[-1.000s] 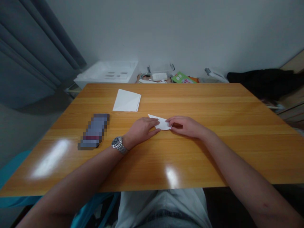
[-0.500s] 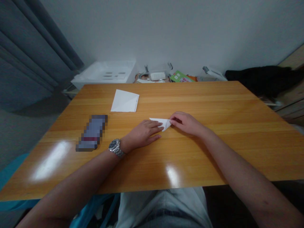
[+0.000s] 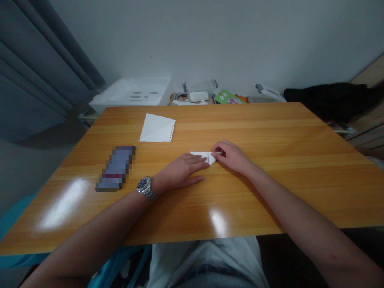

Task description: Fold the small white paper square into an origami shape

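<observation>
A small folded white paper lies on the wooden table near its middle. My left hand, with a metal watch on the wrist, lies flat on the paper's near-left part, fingers stretched out and pressing it down. My right hand is at the paper's right tip, its fingers curled and pinched on that corner. Most of the paper is hidden under my two hands.
A second white sheet with a perforated edge lies farther back on the left. A blurred-out flat object rests left of my left hand. Behind the table are a white box, small clutter and a dark cloth.
The folded paper has become narrower as its right part was folded over. My right hand has shifted slightly left and back along the paper; my left hand stays pressing it.
</observation>
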### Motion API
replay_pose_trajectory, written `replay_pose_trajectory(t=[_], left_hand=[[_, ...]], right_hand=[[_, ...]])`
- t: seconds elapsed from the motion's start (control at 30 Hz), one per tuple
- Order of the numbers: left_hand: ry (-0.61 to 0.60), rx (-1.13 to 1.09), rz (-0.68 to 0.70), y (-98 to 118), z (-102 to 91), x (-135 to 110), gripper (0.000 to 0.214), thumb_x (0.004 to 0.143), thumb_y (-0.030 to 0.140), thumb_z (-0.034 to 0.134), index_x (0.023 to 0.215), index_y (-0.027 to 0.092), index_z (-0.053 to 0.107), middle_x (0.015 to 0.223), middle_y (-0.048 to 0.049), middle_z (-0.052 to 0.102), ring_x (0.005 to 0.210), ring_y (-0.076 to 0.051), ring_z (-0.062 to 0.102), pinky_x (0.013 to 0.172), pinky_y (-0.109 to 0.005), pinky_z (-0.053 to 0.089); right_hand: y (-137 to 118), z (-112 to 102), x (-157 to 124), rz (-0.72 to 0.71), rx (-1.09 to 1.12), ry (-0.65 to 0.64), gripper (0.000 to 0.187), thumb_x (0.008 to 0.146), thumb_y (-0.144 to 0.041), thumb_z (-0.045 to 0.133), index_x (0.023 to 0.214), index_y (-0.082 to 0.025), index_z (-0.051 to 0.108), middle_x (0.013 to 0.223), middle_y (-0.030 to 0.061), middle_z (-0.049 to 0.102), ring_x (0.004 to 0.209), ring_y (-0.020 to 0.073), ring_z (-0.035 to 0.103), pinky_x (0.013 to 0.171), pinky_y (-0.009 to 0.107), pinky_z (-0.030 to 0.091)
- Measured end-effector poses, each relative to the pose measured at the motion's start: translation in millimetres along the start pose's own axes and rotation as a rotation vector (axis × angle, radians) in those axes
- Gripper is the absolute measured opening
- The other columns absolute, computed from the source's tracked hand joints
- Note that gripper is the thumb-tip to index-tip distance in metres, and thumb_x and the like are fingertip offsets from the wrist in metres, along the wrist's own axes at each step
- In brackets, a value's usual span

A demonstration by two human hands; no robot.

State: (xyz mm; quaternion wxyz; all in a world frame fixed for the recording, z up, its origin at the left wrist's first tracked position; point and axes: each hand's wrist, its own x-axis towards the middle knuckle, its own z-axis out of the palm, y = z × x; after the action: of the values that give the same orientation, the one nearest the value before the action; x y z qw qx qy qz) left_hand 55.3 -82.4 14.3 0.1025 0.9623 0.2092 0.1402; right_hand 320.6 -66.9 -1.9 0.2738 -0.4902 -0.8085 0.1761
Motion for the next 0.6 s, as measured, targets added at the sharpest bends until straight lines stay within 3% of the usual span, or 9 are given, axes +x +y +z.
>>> replay_pose_trajectory(t=[0.13, 0.6], left_hand=[[-0.011, 0.018, 0.019, -0.5, 0.8, -0.2, 0.045, 0.103, 0.044, 0.052, 0.145, 0.027, 0.055, 0.152, -0.0117, 0.053, 0.137, -0.027, 0.053, 0.115, -0.048, 0.042], [-0.008, 0.015, 0.007, 0.5, 1.0, -0.6, 0.045, 0.102, 0.043, 0.056, 0.143, 0.025, 0.058, 0.152, -0.0127, 0.053, 0.137, -0.027, 0.055, 0.116, -0.049, 0.044]], right_hand=[[-1.9, 3.1, 0.9, 0.015, -0.024, 0.021, 0.007, 0.093, -0.027, 0.066, 0.089, -0.021, 0.066, 0.091, 0.0050, 0.063, 0.083, 0.0202, 0.059, 0.075, 0.032, 0.045], [-4.7, 10.1, 2.8, 0.020, -0.084, 0.052, 0.005, 0.092, -0.023, 0.065, 0.088, -0.021, 0.063, 0.091, 0.0060, 0.063, 0.088, 0.0230, 0.059, 0.079, 0.034, 0.045]])
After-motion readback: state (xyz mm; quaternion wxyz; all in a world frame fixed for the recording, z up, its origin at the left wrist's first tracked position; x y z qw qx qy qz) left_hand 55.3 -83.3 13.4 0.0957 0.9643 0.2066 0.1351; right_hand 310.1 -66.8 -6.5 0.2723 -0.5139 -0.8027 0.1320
